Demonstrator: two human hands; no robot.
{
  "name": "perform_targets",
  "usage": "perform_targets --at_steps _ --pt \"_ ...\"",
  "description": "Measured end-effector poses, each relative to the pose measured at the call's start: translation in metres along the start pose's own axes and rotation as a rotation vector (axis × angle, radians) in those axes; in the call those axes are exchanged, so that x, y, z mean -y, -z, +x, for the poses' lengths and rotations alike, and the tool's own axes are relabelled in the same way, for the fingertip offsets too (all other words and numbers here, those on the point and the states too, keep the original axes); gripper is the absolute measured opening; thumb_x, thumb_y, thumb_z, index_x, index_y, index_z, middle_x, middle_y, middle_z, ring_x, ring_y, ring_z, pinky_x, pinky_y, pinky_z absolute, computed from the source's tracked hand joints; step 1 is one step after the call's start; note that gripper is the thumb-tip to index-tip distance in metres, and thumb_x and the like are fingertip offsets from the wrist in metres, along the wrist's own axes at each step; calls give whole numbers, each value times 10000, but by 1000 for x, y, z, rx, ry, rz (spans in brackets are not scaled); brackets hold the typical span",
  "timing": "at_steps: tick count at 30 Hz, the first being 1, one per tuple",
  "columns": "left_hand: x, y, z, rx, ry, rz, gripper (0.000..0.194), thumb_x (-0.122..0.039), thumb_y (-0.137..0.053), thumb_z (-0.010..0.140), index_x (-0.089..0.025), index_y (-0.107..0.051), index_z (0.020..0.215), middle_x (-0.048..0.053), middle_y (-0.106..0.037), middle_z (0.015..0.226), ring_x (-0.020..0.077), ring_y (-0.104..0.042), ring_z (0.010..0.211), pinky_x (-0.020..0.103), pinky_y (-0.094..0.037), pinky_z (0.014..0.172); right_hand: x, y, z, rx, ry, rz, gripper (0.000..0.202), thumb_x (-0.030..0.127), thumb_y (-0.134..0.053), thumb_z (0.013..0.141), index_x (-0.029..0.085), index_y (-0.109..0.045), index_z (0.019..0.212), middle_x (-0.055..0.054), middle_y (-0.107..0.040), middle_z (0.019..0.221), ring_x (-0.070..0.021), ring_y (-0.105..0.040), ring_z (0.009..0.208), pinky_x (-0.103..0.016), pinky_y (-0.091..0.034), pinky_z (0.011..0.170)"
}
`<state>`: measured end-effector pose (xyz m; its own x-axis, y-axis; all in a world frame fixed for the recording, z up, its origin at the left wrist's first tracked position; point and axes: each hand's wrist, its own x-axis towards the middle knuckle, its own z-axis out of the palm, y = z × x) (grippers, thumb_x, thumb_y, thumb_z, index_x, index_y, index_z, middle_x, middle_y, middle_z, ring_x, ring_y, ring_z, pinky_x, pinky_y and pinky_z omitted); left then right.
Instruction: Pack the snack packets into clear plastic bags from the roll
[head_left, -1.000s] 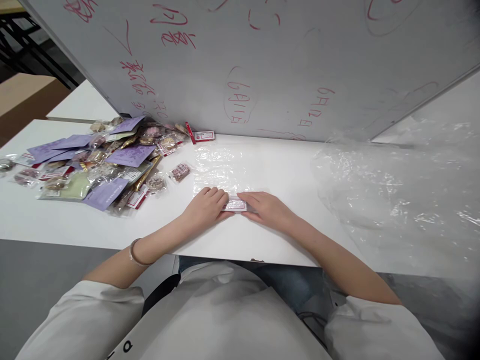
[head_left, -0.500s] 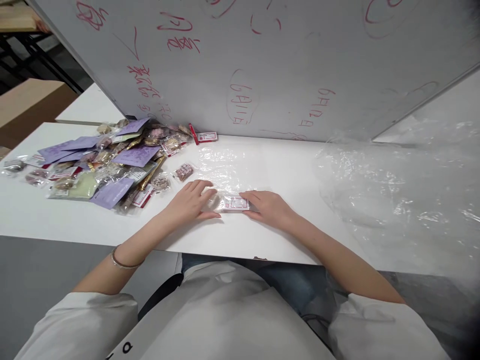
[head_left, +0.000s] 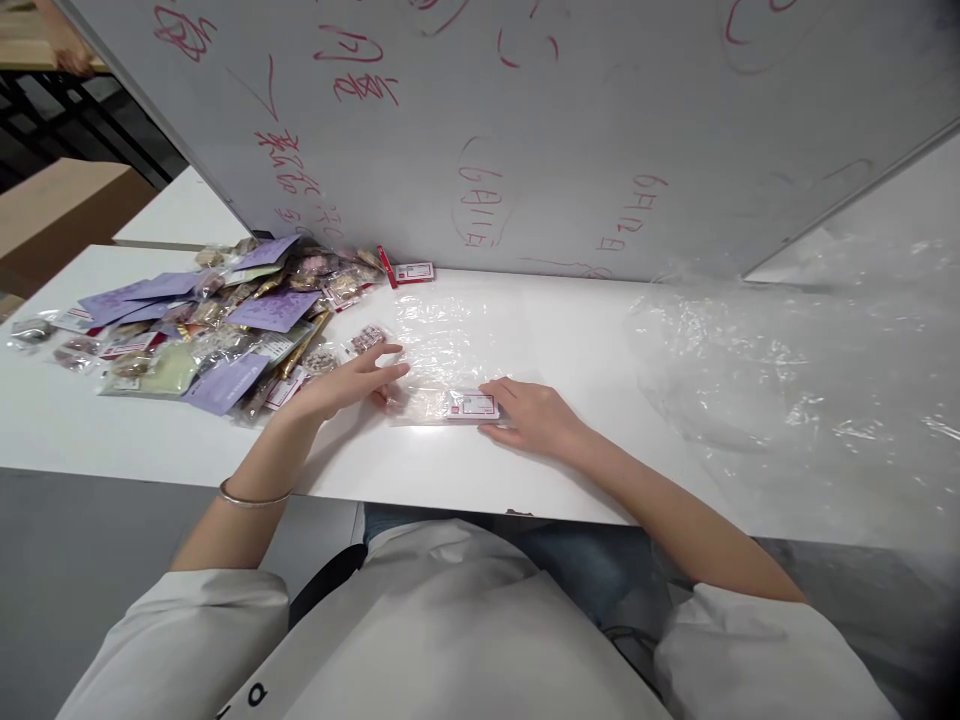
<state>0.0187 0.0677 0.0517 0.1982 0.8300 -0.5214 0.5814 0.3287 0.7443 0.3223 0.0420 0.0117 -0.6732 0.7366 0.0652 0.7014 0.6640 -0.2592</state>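
A clear plastic bag point(head_left: 420, 402) lies flat on the white table, with a small white box with red edging point(head_left: 473, 405) inside or under its film. My right hand point(head_left: 534, 418) grips the box's right end between thumb and fingers. Over the bag's left end is my left hand point(head_left: 360, 382), its fingers apart; whether a fingertip touches the film is unclear. Just behind my left hand sits a small clear packet with reddish-brown contents point(head_left: 367, 338). More clear film point(head_left: 442, 325) is spread behind the box.
A pile of purple packets point(head_left: 274, 311) and small wrapped items covers the table's left part. A whiteboard point(head_left: 555, 130) with red writing stands along the back. Clear plastic sheeting point(head_left: 810, 390) lies at right. At far left are a cardboard box point(head_left: 60, 205) and another person's hand point(head_left: 69, 50).
My left hand has moved left, away from the small box, towards the bag's left end. My right hand stays at the box. The other person's hand shows more at the upper left.
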Motion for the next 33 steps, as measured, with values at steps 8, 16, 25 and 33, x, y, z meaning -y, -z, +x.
perform_targets --at_steps 8,16,25,33 --pt "25 -41 -9 -208 -269 -373 738 -373 -656 893 -193 -317 1523 54 -708 825 212 -718 830 374 -556 782 -2 -7 1 -26 -19 -27 340 414 -564 956 172 -566 1196 -97 -702 1091 -237 -671 884 -324 -474 661" --pt "1 -49 -14 -440 -877 711 342 -449 -528 977 -221 -632 1210 131 -618 1130 271 -580 1062 442 -494 883 -5 -8 2 -48 -17 17 384 441 -619 926 182 -597 1209 -105 -675 1105 -252 -631 940 -332 -478 694" --pt "-6 -95 22 -232 -918 1140 575 -510 -338 1025 -71 -464 1375 170 -622 1038 295 -566 946 411 -464 800 -22 -6 7 -79 52 260 406 450 -699 856 197 -598 1156 -97 -670 1052 -264 -619 967 -420 -496 863" --pt "-13 -84 21 -125 -870 1078 418 -421 -315 1053 -123 -604 1097 145 -615 1012 256 -555 914 373 -463 778 -25 11 -2 -36 83 210 209 268 -524 938 216 -604 1123 -83 -698 1109 -233 -660 977 -357 -498 801"
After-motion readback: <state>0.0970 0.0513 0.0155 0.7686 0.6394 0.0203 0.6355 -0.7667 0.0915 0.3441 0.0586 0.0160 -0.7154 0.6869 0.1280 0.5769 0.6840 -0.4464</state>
